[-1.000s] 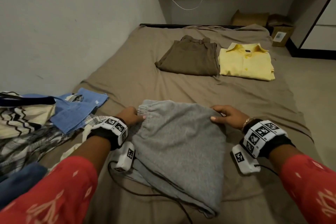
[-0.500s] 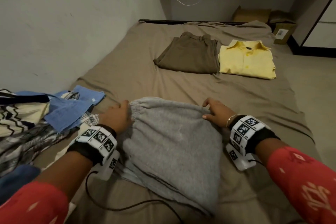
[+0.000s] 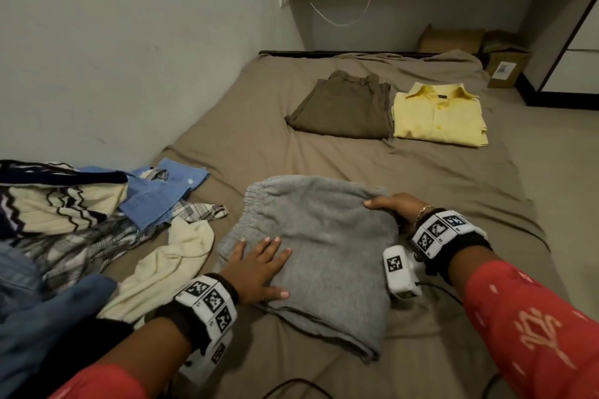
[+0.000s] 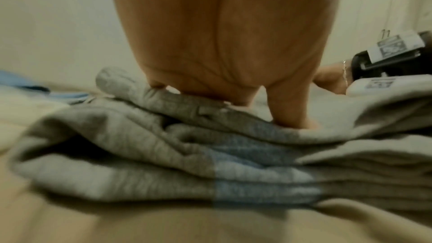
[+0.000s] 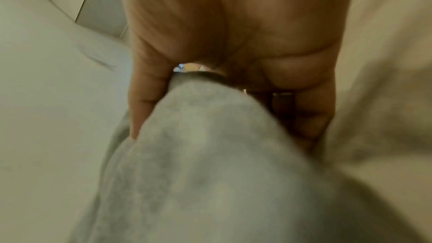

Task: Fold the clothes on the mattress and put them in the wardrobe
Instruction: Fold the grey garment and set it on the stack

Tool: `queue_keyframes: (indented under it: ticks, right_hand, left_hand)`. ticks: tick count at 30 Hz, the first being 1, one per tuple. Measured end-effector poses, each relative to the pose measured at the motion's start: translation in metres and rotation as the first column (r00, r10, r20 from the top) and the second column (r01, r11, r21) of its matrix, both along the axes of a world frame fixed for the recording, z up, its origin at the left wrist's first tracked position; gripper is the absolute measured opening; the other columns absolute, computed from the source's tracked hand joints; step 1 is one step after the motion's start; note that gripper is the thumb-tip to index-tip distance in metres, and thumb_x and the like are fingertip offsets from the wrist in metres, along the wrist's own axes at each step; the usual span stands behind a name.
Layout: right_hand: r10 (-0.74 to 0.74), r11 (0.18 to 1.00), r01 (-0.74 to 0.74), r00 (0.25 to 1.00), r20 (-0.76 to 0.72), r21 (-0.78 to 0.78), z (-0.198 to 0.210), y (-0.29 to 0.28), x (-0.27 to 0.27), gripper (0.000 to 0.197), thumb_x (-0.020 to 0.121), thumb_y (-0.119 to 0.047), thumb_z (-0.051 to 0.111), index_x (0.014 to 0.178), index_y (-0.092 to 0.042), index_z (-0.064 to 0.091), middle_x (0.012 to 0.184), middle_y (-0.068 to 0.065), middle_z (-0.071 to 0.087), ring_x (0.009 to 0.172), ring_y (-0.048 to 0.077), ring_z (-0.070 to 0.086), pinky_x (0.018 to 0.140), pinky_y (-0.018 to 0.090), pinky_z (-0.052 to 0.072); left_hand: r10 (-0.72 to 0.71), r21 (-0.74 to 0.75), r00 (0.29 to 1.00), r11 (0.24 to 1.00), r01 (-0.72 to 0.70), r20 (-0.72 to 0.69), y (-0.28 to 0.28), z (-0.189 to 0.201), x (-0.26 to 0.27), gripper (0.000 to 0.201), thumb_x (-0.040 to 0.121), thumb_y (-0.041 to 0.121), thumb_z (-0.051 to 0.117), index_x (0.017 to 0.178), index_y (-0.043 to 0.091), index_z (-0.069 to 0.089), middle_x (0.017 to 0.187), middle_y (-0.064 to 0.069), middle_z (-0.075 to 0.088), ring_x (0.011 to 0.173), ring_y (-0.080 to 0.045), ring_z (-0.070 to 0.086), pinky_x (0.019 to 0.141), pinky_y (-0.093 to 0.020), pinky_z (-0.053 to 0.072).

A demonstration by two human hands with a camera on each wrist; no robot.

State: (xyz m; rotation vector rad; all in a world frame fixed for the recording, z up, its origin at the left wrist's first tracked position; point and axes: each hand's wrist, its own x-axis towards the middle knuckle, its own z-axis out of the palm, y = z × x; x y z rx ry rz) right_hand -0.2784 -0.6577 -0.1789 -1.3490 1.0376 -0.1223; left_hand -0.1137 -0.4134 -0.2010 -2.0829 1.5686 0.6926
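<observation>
The grey sweatpants (image 3: 311, 256) lie folded into a thick pad on the near part of the mattress (image 3: 421, 172), elastic waistband at the far left corner, with several stacked layers showing along the near edge in the left wrist view. The left hand (image 3: 259, 269) rests flat on the left part of the pad, fingers straight and spread, thumb stretched along the near side; it seems placed there to pin the layers down so the fold does not slide or spring open. The right hand (image 3: 392, 207) pinches the far right corner, thumb on top and fingers curled beneath the cloth, likely to square that edge or lift it for another fold. The pad's near edge runs aslant and untidy, so a little straightening probably remains. To its left an unfolded heap (image 3: 81, 220) crowds close: a blue shirt (image 3: 162, 194), a cream garment (image 3: 168, 262) just beside the sweatpants, checked and zigzag cloth behind. That side offers little room; to the right and beyond, bare sheet lies open for sliding the pad. Well apart at the far end, folded brown trousers (image 3: 343, 110) and a folded yellow shirt (image 3: 437, 116) sit side by side, touching. A white cabinet front (image 3: 580, 52), possibly the wardrobe, stands at the far right
</observation>
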Motion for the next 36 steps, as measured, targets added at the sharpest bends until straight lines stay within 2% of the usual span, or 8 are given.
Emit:
queue_keyframes:
  ticks: [5, 11, 16, 20, 25, 28, 32, 36]
  right_hand:
    - [-0.015, 0.967, 0.049, 0.99, 0.137, -0.252, 0.059, 0.022, 0.01, 0.054, 0.046, -0.015, 0.076, 0.095, 0.004, 0.065, 0.09, 0.015, 0.064, 0.094, 0.033, 0.061, 0.085, 0.045, 0.05]
    - [0.115, 0.675, 0.026, 0.983, 0.14, -0.738, 0.191, 0.031, -0.014, 0.035, 0.068, -0.009, 0.074, 0.101, -0.006, 0.062, 0.099, 0.013, 0.063, 0.092, 0.026, 0.058, 0.081, 0.034, 0.049]
    - [0.113, 0.073, -0.257, 0.962, -0.248, -0.964, 0.234, 0.072, -0.067, 0.036, 0.078, -0.026, 0.066, 0.108, -0.014, 0.05, 0.092, 0.006, 0.056, 0.084, 0.023, 0.053, 0.063, 0.026, 0.026]
    - [0.155, -0.04, -0.44, 0.884, -0.441, -0.897, 0.124, 0.115, -0.091, 0.062, 0.065, -0.021, 0.076, 0.112, -0.013, 0.036, 0.084, 0.014, 0.066, 0.07, 0.034, 0.065, 0.05, 0.032, 0.04]
    - [0.439, 0.358, -0.742, 0.669, -0.6, -0.567, -0.003, 0.16, -0.144, 0.065, 0.074, -0.025, 0.068, 0.13, -0.019, 0.036, 0.137, 0.012, 0.04, 0.124, 0.023, 0.043, 0.101, 0.028, 0.033]
    - [0.312, 0.687, -0.314, 0.942, -0.123, -0.655, -0.008, 0.144, -0.19, 0.046, 0.07, -0.035, 0.064, 0.108, -0.051, 0.042, 0.115, 0.007, 0.056, 0.101, -0.002, 0.053, 0.087, 0.007, 0.035]
    - [-0.365, 0.67, 0.244, 0.931, -0.024, -0.701, -0.009, 0.092, -0.246, 0.032, 0.081, 0.006, 0.057, 0.099, -0.019, 0.067, 0.109, 0.021, 0.063, 0.104, 0.031, 0.058, 0.09, 0.034, 0.043]
    - [-0.405, 0.767, 0.245, 0.902, -0.15, -0.593, -0.021, 0.055, -0.258, 0.033, 0.087, -0.004, 0.055, 0.12, -0.003, 0.055, 0.123, 0.02, 0.057, 0.11, 0.035, 0.055, 0.091, 0.035, 0.041]
  left_hand:
    - [0.2, -0.197, 0.902, 0.936, -0.29, -0.382, -0.013, 0.032, -0.019, 0.115, 0.062, 0.086, 0.044, 0.149, 0.019, 0.009, 0.156, -0.004, 0.016, 0.142, -0.022, 0.02, 0.116, -0.039, 0.019]
    - [0.124, -0.042, 0.1, 0.406, -0.913, -0.987, -0.077, 0.113, -0.066, 0.08, 0.083, 0.07, 0.019, 0.133, 0.014, 0.048, 0.107, 0.002, 0.065, 0.092, -0.011, 0.06, 0.079, -0.037, 0.046]
    - [-0.247, 0.193, -0.334, 0.46, -0.867, -0.91, -0.105, 0.149, -0.108, 0.072, 0.087, 0.07, 0.01, 0.121, 0.025, 0.055, 0.103, 0.0, 0.067, 0.11, -0.022, 0.054, 0.084, -0.058, 0.047]
    - [-0.151, 0.516, -0.647, 0.483, -0.708, -0.747, -0.067, 0.089, -0.146, 0.071, 0.088, 0.066, 0.019, 0.117, 0.015, 0.058, 0.082, -0.014, 0.072, 0.069, -0.028, 0.07, 0.051, -0.042, 0.056]
    - [0.202, 0.579, -0.544, 0.236, -0.78, -0.815, -0.002, -0.013, -0.19, 0.06, 0.08, 0.048, 0.057, 0.123, 0.008, 0.052, 0.092, -0.016, 0.067, 0.069, -0.028, 0.064, 0.054, -0.042, 0.058]
    - [0.133, 0.473, -0.458, 0.115, -0.874, -0.879, 0.005, -0.028, -0.203, 0.031, 0.084, 0.009, 0.064, 0.105, 0.016, 0.042, 0.104, -0.014, 0.058, 0.075, -0.025, 0.062, 0.059, -0.037, 0.054]
    - [0.2, 0.333, -0.304, 0.13, -0.934, -0.931, -0.003, -0.014, -0.217, 0.027, 0.081, 0.001, 0.067, 0.074, 0.011, 0.042, 0.071, -0.01, 0.049, 0.06, -0.019, 0.052, 0.059, -0.029, 0.045]
    - [0.385, -0.069, 0.064, -0.001, -0.998, -0.921, -0.012, -0.02, -0.227, 0.051, 0.052, 0.026, 0.088, 0.083, 0.012, 0.05, 0.088, -0.008, 0.05, 0.081, -0.028, 0.056, 0.078, -0.04, 0.052]
